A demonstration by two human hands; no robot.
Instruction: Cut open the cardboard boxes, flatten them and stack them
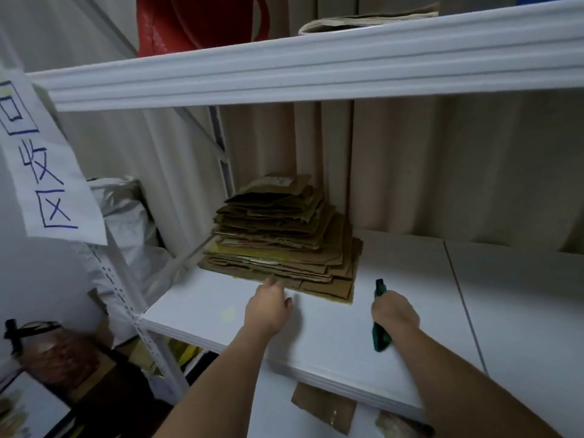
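Left hand [268,306]: fingers extended and loose, nothing in it, fingertips at the near edge of the stack of flattened cardboard [281,245], touching or just short of the lowest sheet; motion blur makes contact hard to call.

Right hand [395,312]: curled round a green box cutter [380,314], black tip pointing away from the person, butt end sticking out toward them. It sits to the right of the stack's near right corner, close but apart from it.

Stack: on the white shelf board [410,270], toward its back left, against the curtain [442,169]. Widest sheets at the bottom, smaller ones on top, a rough pyramid. Long edges run left to right across the shelf.

Key relation: the stack lies straight ahead of the left hand and up-left of the right. The left hand is nearer, so any squaring or pressing of the pile probably falls to it while the right keeps the blade clear.

Left of the stack, beyond the shelf upright: pale bags [126,216]. A handwritten paper sign [44,165] hangs further left. Below the shelf edge, more loose cardboard pieces [325,409].
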